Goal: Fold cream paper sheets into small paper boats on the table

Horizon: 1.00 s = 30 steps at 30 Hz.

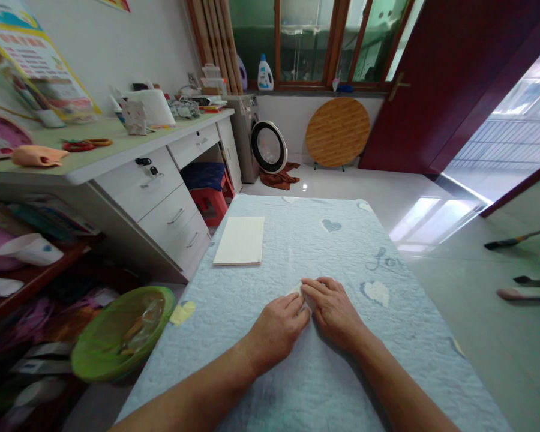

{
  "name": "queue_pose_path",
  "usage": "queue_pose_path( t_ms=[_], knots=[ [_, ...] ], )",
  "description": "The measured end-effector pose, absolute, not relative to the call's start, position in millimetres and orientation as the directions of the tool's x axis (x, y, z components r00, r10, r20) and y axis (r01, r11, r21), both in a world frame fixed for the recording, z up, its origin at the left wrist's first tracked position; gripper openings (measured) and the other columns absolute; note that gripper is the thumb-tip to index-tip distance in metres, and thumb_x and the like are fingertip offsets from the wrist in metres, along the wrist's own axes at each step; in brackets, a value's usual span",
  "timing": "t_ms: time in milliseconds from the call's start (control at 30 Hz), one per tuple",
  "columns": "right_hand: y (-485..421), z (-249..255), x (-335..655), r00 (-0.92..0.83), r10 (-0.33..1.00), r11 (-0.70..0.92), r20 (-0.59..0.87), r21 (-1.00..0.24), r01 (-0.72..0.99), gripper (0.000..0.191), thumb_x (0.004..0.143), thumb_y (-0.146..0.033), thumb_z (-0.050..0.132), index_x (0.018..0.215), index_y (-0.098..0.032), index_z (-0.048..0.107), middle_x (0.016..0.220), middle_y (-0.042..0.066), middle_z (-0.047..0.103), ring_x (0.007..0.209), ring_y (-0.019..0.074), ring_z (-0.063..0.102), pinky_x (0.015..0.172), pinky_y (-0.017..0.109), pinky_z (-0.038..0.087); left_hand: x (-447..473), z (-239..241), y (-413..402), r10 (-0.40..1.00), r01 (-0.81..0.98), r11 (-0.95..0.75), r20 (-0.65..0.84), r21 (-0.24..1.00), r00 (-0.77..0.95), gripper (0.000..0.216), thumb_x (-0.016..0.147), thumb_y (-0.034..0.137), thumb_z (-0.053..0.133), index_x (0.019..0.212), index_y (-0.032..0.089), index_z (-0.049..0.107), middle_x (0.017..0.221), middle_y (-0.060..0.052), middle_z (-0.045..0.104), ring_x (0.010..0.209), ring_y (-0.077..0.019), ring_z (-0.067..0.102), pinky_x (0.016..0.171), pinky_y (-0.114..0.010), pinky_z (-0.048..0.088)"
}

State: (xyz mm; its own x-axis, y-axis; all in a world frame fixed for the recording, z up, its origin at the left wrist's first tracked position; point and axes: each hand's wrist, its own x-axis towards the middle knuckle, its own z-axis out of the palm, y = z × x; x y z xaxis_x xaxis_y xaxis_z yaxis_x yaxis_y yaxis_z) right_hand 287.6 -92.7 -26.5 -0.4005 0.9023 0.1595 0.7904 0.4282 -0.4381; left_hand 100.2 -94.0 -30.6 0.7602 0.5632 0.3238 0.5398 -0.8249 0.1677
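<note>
Both my hands meet over the middle of a table with a light blue quilted cover (292,240). Between them shows the corner of a small white piece of paper (297,289), mostly hidden by my fingers. My left hand (281,324) has its fingers closed on the paper's near left side. From the right, my right hand (335,306) presses its bunched fingertips on the paper. A pad of lined paper (240,241) lies flat on the cover, farther off to the left.
A white desk (135,183) stands at the left, with a green basket (87,357) below it beside the table. Behind are a red stool (213,195), a washing machine (245,129) with its door open and a round wooden tabletop (337,132) against the wall.
</note>
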Motion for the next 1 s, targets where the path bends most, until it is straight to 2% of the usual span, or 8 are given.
queue_pose_path(
  t_ms=[67, 167, 233, 300, 467, 700, 867, 1000],
  knots=[
    [-95, -26, 286, -0.413, 0.892, 0.45, 0.184, -0.446, 0.773, 0.054, 0.078, -0.005, 0.046, 0.129, -0.02, 0.058, 0.135, 0.005, 0.06, 0.117, 0.025, 0.046, 0.104, 0.041, 0.033, 101, -32, -92, 0.571, 0.534, -0.821, 0.341, 0.203, 0.747, 0.017, 0.096, 0.014, 0.046, 0.1, 0.014, 0.063, 0.106, -0.008, 0.068, 0.106, -0.0211, 0.063, 0.093, -0.036, 0.055],
    [-98, -24, 284, -0.456, 0.871, 0.485, 0.184, -0.474, 0.735, 0.052, 0.084, -0.007, 0.045, 0.133, -0.022, 0.054, 0.121, 0.005, 0.067, 0.118, 0.0238, 0.046, 0.105, 0.04, 0.031, 102, -33, -93, 0.584, 0.536, -0.811, 0.373, 0.235, 0.721, 0.021, 0.098, 0.015, 0.045, 0.113, 0.014, 0.06, 0.114, -0.008, 0.067, 0.111, -0.0191, 0.061, 0.097, -0.033, 0.053],
    [-100, -22, 283, -0.463, 0.873, 0.474, 0.152, -0.484, 0.735, 0.048, 0.089, -0.01, 0.043, 0.134, -0.024, 0.053, 0.112, 0.004, 0.07, 0.118, 0.0236, 0.046, 0.104, 0.04, 0.03, 102, -33, -94, 0.6, 0.562, -0.797, 0.389, 0.219, 0.699, 0.026, 0.098, 0.015, 0.045, 0.121, 0.015, 0.057, 0.119, -0.009, 0.065, 0.115, -0.0191, 0.06, 0.099, -0.033, 0.052],
    [-101, -21, 282, -0.452, 0.884, 0.451, 0.119, -0.473, 0.757, 0.047, 0.091, -0.011, 0.042, 0.134, -0.024, 0.053, 0.112, 0.005, 0.071, 0.12, 0.0246, 0.045, 0.104, 0.041, 0.03, 102, -33, -96, 0.622, 0.606, -0.774, 0.395, 0.182, 0.676, 0.027, 0.097, 0.015, 0.046, 0.123, 0.015, 0.057, 0.12, -0.01, 0.065, 0.114, -0.0204, 0.06, 0.098, -0.034, 0.053],
    [-99, -22, 284, -0.412, 0.909, 0.399, 0.066, -0.427, 0.812, 0.06, 0.081, -0.006, 0.045, 0.139, -0.022, 0.049, 0.118, 0.006, 0.069, 0.127, 0.0279, 0.04, 0.106, 0.045, 0.026, 101, -32, -100, 0.662, 0.671, -0.735, 0.317, 0.098, 0.68, 0.023, 0.094, 0.013, 0.05, 0.115, 0.016, 0.06, 0.11, -0.01, 0.066, 0.105, -0.0237, 0.063, 0.09, -0.039, 0.055],
    [-94, -26, 290, -0.365, 0.928, 0.359, 0.073, -0.433, 0.827, 0.072, 0.072, -0.01, 0.047, 0.144, -0.016, 0.044, 0.126, 0.008, 0.065, 0.129, 0.031, 0.038, 0.108, 0.048, 0.025, 102, -28, -101, 0.676, 0.676, -0.731, 0.235, 0.096, 0.698, 0.012, 0.092, 0.012, 0.054, 0.1, 0.018, 0.061, 0.1, -0.008, 0.064, 0.101, -0.0251, 0.062, 0.086, -0.041, 0.054],
    [-95, -23, 298, -0.369, 0.922, 0.38, 0.118, -0.461, 0.802, 0.071, 0.071, -0.01, 0.047, 0.142, -0.012, 0.045, 0.12, 0.011, 0.067, 0.128, 0.0299, 0.039, 0.108, 0.048, 0.027, 101, -26, -101, 0.674, 0.677, -0.731, 0.245, 0.087, 0.697, 0.014, 0.092, 0.014, 0.055, 0.105, 0.019, 0.061, 0.102, -0.008, 0.064, 0.102, -0.0257, 0.061, 0.087, -0.041, 0.053],
    [-96, -18, 300, -0.413, 0.901, 0.42, 0.131, -0.497, 0.759, 0.065, 0.069, -0.008, 0.047, 0.133, -0.016, 0.054, 0.111, 0.009, 0.07, 0.12, 0.0282, 0.046, 0.105, 0.047, 0.03, 100, -27, -100, 0.663, 0.665, -0.741, 0.259, 0.091, 0.703, 0.014, 0.093, 0.017, 0.055, 0.105, 0.018, 0.062, 0.107, -0.009, 0.064, 0.105, -0.0266, 0.06, 0.089, -0.043, 0.053]
  ],
)
